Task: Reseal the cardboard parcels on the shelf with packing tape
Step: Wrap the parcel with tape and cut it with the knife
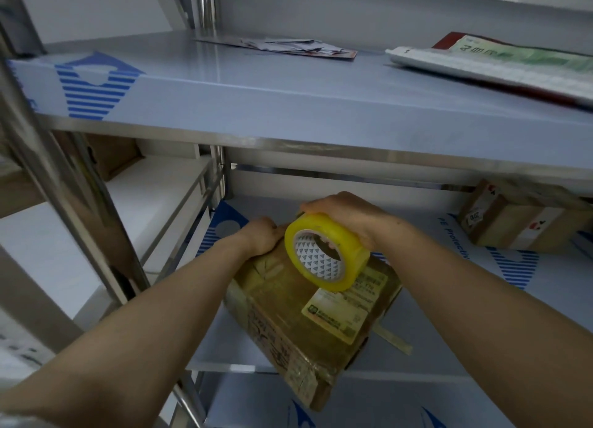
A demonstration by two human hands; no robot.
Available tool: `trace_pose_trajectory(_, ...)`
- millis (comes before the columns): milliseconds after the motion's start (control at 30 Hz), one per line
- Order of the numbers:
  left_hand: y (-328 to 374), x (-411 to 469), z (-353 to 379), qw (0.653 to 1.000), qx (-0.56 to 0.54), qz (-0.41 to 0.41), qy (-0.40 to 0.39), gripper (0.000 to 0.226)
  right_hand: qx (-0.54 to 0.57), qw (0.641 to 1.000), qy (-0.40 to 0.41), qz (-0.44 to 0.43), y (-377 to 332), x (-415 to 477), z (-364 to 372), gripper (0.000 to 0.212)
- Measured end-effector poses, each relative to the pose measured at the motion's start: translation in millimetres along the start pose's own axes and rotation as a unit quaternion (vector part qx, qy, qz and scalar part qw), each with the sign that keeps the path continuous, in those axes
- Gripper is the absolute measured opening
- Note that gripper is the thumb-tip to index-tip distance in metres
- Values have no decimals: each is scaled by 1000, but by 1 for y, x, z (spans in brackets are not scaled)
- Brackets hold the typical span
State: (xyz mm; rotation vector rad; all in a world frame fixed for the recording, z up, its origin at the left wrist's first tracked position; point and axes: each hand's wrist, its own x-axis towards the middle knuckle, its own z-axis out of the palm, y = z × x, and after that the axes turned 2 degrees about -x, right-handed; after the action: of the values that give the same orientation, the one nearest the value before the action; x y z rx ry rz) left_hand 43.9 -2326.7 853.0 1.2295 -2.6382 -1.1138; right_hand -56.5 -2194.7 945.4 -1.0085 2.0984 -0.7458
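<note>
On the middle shelf (417, 347) of a steel rack, a brown cardboard parcel (308, 325) lies at an angle, its near corner jutting past the shelf's front edge. My right hand (346, 215) is clamped over the top of a yellow roll of packing tape (325, 251), which stands on edge against the far end of the parcel's top face, its patterned core turned toward me. My left hand (260, 236) is closed on the parcel's far left corner, fingers curled over the edge and out of sight. A pale shipping label (346, 312) is stuck to the parcel's top, partly covered by the roll. A loose strip of old tape (394, 339) sticks out from the parcel's right side onto the shelf.

A second taped parcel (519, 219) sits well apart at the right rear of the same shelf, tucked under the upper shelf (288, 84), whose front lip hides its top. On that upper shelf lie a scatter of flat papers (282, 47) and, to the right, what looks like a stack of padded mailers (500, 64), though the edge of the view distorts them. A steel upright (80, 209) crosses the left.
</note>
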Motion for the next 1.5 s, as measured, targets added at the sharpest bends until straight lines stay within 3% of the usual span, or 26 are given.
trace_pose_trajectory(167,16,-1,5,992,102,-58,42,28,174,978,-109,-22,27,-12,-14,45)
trace_pose_trajectory(333,14,-10,23,976,135,-110,132,25,201,977,-64,-37,52,-19,5,62)
trace_pose_trajectory(433,14,-11,22,975,134,-117,133,22,267,963,-27,-18,52,-25,11,59)
trace_pose_trajectory(500,18,-13,20,975,120,-124,142,22,297,954,-37,-14,50,-32,7,69)
trace_pose_trajectory(533,19,-13,21,975,111,-124,147,22,285,958,-37,-14,49,-36,4,70)
trace_pose_trajectory(633,21,-14,21,975,95,-133,152,28,228,973,-39,-23,44,-55,-13,47)
trace_pose_trajectory(733,21,-14,20,978,64,-128,150,56,182,981,-63,-19,41,-80,-41,39)
trace_pose_trajectory(833,22,-11,22,979,52,-130,147,65,114,991,-65,-7,44,-100,-56,36)
trace_pose_trajectory(933,27,-16,26,971,111,-121,173,64,101,993,-63,16,52,-107,-53,41)
trace_pose_trajectory(1033,38,-21,36,942,230,-81,231,41,106,993,-53,19,55,-108,-48,45)
trace_pose_trajectory(1100,47,-21,36,948,196,-103,230,34,122,991,-61,16,55,-110,-49,38)
trace_pose_trajectory(1167,55,-17,27,970,62,-146,185,48,137,988,-67,16,54,-112,-50,32)
trace_pose_trajectory(1233,63,-17,22,980,-46,-176,80,76,142,988,-63,16,55,-111,-50,30)
trace_pose_trajectory(1300,60,-25,34,982,58,-174,54,101,140,988,-67,21,55,-109,-49,33)
trace_pose_trajectory(1367,51,-25,45,971,164,-145,96,109,113,992,-56,22,55,-107,-47,37)
trace_pose_trajectory(1500,45,-24,40,978,142,-135,78,106,40,998,-56,-8,58,-109,-49,43)
